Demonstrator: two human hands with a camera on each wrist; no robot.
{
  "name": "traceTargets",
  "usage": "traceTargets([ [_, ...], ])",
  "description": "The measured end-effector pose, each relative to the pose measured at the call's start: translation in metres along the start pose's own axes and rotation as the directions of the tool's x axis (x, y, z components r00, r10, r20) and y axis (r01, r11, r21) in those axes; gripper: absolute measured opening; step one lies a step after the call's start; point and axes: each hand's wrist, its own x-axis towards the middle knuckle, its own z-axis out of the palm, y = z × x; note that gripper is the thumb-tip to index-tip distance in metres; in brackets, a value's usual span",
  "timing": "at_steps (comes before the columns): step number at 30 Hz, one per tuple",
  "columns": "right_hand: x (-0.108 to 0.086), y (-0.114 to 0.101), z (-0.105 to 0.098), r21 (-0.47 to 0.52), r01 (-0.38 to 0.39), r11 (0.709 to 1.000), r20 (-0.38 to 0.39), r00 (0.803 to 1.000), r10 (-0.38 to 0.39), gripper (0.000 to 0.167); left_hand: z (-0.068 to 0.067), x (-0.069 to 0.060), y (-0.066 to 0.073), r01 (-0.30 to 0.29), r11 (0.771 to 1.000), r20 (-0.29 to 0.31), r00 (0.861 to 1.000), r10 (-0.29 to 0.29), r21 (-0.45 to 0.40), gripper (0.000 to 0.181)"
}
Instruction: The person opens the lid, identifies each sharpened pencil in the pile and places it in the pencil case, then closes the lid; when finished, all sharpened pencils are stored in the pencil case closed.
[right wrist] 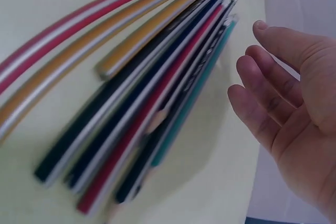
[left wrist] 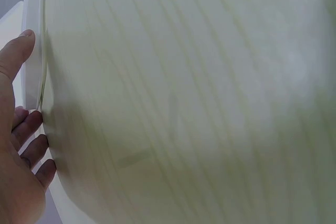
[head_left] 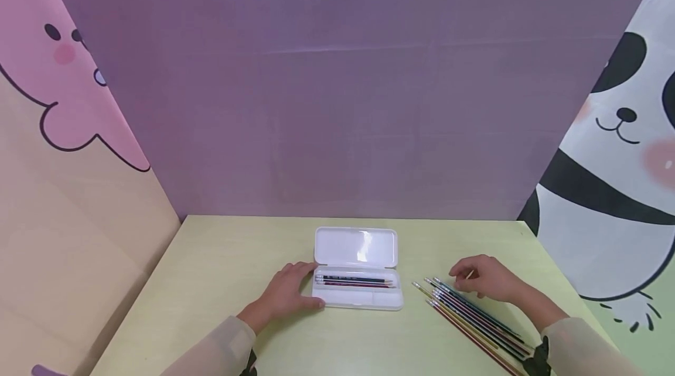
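Observation:
An open white pencil case (head_left: 357, 300) lies on the table with its lid (head_left: 355, 247) folded back; a few dark and red pencils (head_left: 355, 282) lie inside. My left hand (head_left: 287, 294) rests at the case's left side, thumb near the front corner; the left wrist view shows the hand (left wrist: 21, 145) against the case's edge (left wrist: 34, 72). Above the upper right side of a pile of pencils (head_left: 469, 317) is my right hand (head_left: 487, 277), fingers loosely bent, holding nothing. In the right wrist view the hand (right wrist: 294, 87) is apart from the striped pencils (right wrist: 152, 98).
The pale table (head_left: 237, 247) reaches back to a purple backdrop (head_left: 343, 130). A pink cartoon panel (head_left: 68, 89) stands at the left and a panda panel (head_left: 622, 188) at the right.

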Motion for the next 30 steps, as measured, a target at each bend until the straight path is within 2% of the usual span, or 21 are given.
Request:
traceTargets([
  [9, -0.01, 0.026, 0.007, 0.053, 0.012, 0.999, 0.041, 0.999, -0.015, 0.019, -0.002, 0.001, 0.001, -0.002, 1.0, -0.005, 1.0, 0.002, -0.005, 0.094],
  [16, -0.013, 0.027, 0.006, 0.063, 0.003, 0.998, 0.045, 0.999, -0.006, 0.019, 0.0, 0.0, 0.002, 0.008, 1.0, -0.001, 1.0, -0.008, -0.011, 0.094],
  [21, -0.012, 0.023, 0.003, 0.004, -0.011, 1.0, 0.051, 0.999, 0.011, 0.017, 0.001, -0.001, 0.001, 0.02, 1.0, 0.001, 1.0, -0.02, -0.018, 0.093],
  [27, -0.008, 0.022, 0.004, -0.192, 0.034, 0.981, 0.004, 0.999, -0.034, 0.012, 0.001, -0.001, 0.001, 0.019, 1.0, 0.003, 1.0, -0.019, -0.017, 0.094],
  [30, -0.006, 0.022, 0.005, -0.222, 0.047, 0.974, -0.001, 0.999, -0.048, 0.012, 0.001, -0.001, 0.001, 0.023, 1.0, 0.001, 1.0, -0.023, -0.017, 0.094],
])
